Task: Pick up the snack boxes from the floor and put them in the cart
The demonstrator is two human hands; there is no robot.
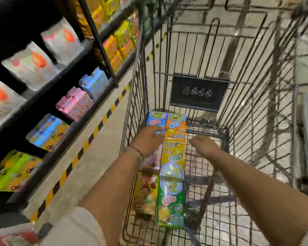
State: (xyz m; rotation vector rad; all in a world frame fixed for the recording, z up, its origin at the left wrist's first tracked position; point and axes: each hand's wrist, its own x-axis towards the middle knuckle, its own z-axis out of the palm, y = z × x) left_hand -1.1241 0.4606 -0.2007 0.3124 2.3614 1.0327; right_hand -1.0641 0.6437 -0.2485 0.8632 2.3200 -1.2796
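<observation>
Black wire shopping cart [242,121] w/ colourful cardboard snack boxes [172,157] lined along its left floor. Placing step, prob. Left hand [148,139] lies flat on blue box [156,121], fingers straight; right hand [205,144] loosely curled, empty. Next: withdraw, check floor.

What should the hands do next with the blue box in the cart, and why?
Probably let go and draw the left hand back. Its fingers already rest on the blue box, which lies in the cart beside the orange box. The right hand holds nothing, so it looks free to reach for another.
</observation>
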